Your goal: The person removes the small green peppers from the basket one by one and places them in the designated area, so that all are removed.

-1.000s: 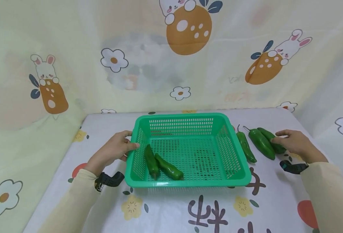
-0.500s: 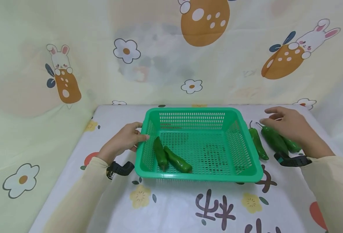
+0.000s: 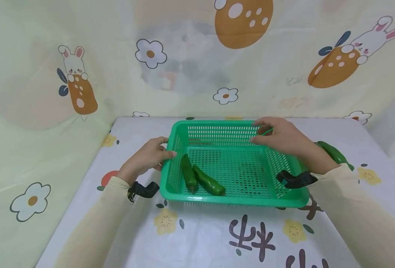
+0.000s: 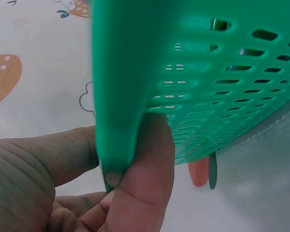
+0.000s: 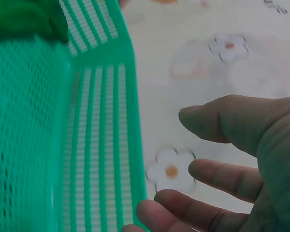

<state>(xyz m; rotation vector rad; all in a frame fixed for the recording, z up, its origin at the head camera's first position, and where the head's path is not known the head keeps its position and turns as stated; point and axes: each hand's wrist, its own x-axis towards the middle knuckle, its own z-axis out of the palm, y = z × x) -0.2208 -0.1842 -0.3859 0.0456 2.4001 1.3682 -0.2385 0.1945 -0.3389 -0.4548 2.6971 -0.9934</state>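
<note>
A green plastic basket (image 3: 237,201) with slotted walls stands on the table. Inside, near its left wall, lie two green peppers, one (image 3: 188,173) beside the other (image 3: 209,181). My left hand (image 3: 150,154) grips the basket's left rim, thumb and fingers on either side of it in the left wrist view. Above the far right corner of the basket is my right hand (image 3: 281,137), its thumb and fingers apart with nothing between them in the right wrist view. More green peppers (image 3: 335,153) lie right of the basket, partly hidden by my right forearm.
A patterned white cloth (image 3: 197,238) covers the table. Behind it rises a patterned backdrop (image 3: 184,82) with rabbits and flowers, continuing on the left side. Dark wrist straps (image 3: 298,179) sit on both arms.
My right hand has left the peppers on the right and moved left over the basket's far right corner. My left hand stays on the rim. The head view has shifted slightly.
</note>
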